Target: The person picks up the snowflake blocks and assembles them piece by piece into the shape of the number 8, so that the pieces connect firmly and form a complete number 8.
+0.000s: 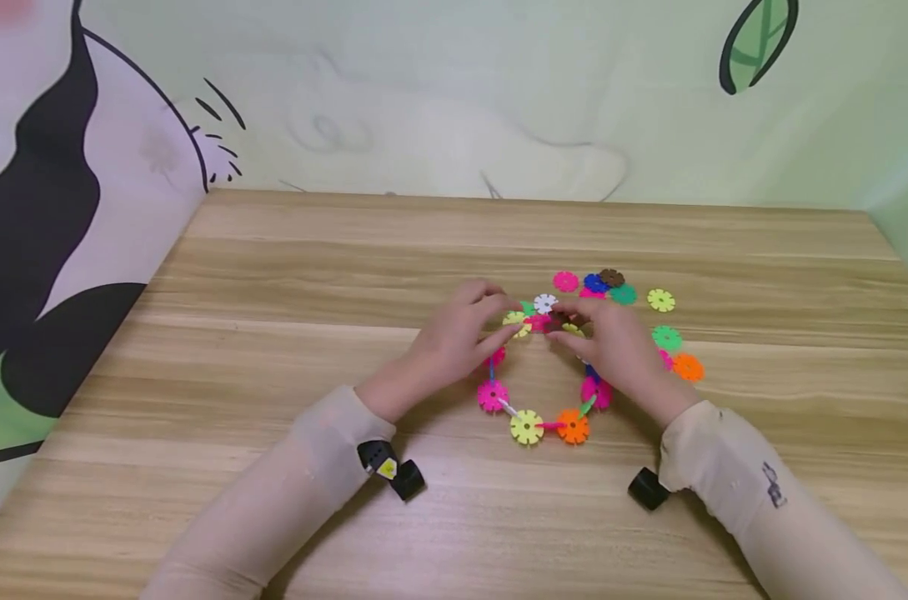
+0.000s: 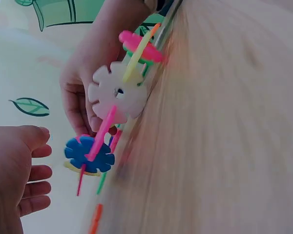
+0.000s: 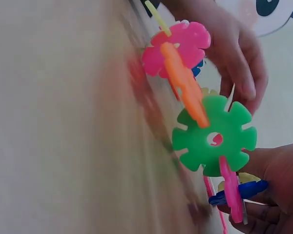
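Observation:
Slotted plastic flower discs stand joined in a ring, including a pink disc (image 1: 493,396), a yellow disc (image 1: 527,427) and an orange disc (image 1: 573,426). My left hand (image 1: 454,333) is at the ring's far left, by another yellow disc (image 1: 519,325). In the left wrist view that left hand (image 2: 12,175) has loosely bent fingers, apart from the chain and holding nothing. My right hand (image 1: 619,346) reaches over the ring's far right. From the right wrist, right-hand fingers lie behind a blue disc (image 3: 251,189); discs hide whether they pinch anything.
Beyond and right of the ring lie loose discs: a pink disc (image 1: 566,282), a brown disc (image 1: 612,277), a yellow disc (image 1: 660,300), a green disc (image 1: 667,337) and an orange disc (image 1: 689,367). The wooden table (image 1: 311,250) meets a painted wall (image 1: 423,100) at the back.

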